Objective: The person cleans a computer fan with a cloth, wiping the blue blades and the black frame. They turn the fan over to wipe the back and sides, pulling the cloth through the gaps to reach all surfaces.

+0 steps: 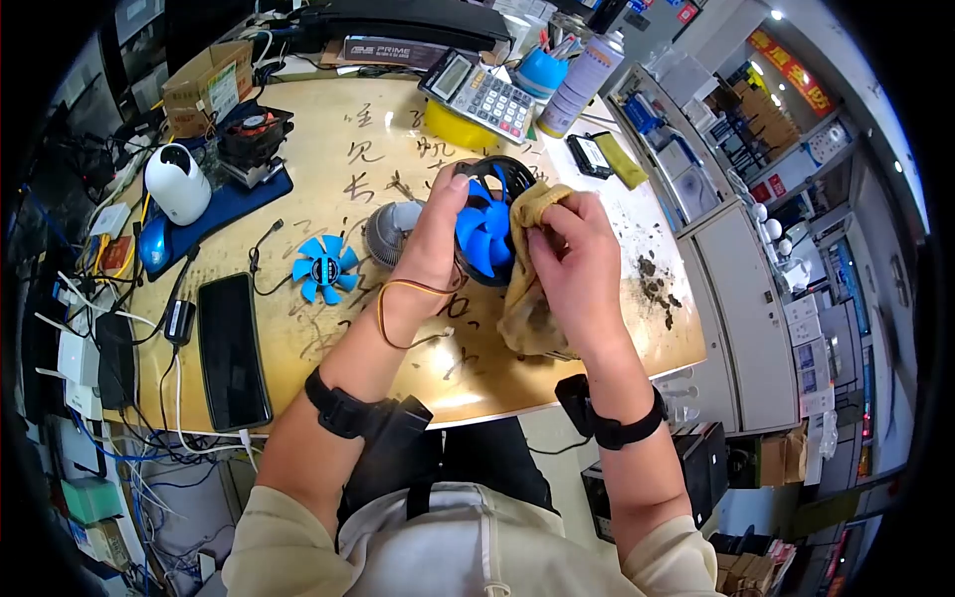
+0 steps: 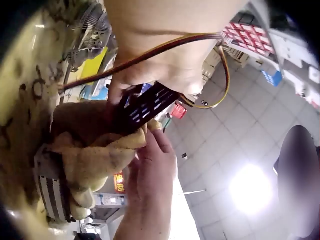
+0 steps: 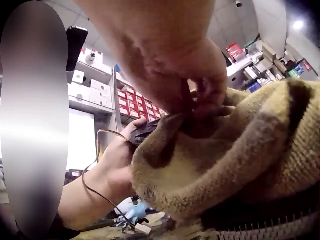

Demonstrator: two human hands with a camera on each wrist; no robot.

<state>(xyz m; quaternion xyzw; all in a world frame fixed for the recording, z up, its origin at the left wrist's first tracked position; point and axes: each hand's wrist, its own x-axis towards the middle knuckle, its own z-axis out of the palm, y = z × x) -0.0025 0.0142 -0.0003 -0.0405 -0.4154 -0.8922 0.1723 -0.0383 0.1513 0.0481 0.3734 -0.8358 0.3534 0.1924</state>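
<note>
One broad wooden surface (image 1: 288, 109), inked with dark characters, lies before us, with both hands at work over its near side. Next in size we find a tan, soiled towelling cloth (image 1: 532, 313), bunched and drooping from the right hand (image 1: 584, 259), whose thumb and fingers pinch a fold of it. Our left hand (image 1: 433, 234) grips the left rim of a black-framed fan (image 1: 487, 234) with blue blades. That fan sits directly between the two hands, seemingly raised off the surface, and this is the relation we judge matters most: its round frame offers no clear long axis, but the bladed face tilts up towards us and the rim's right side lies against the cloth. The left hand is therefore nearer, already on the frame, while the cloth comes between the right hand and it. Just left of the left hand we see a round finned heatsink (image 1: 388, 234), and beyond it a bare blue fan (image 1: 323, 269) lying flat. Smaller again, a thin multicoloured cable (image 1: 408, 286) loops across our left wrist, and dark grit (image 1: 652, 284) is scattered well to the right.
</note>
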